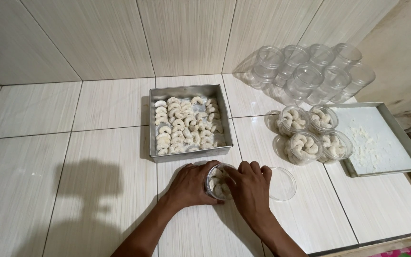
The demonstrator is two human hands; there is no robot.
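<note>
A small clear round jar point(218, 182) with crescent-shaped sugared cookies inside stands on the tiled floor just in front of me. My left hand point(191, 184) wraps its left side. My right hand point(250, 185) rests over its right side, fingers reaching into the top among the cookies. A clear round lid point(282, 183) lies flat just right of my right hand. Behind the jar sits a square metal tin point(189, 89) with several rows of the same cookies.
Several filled clear jars point(305, 147) stand to the right, next to a shallow metal tray point(396, 124) dusted with white sugar and crumbs. Several empty clear jars point(310, 74) are grouped by the wall at the back right. A floor edge runs along the bottom right.
</note>
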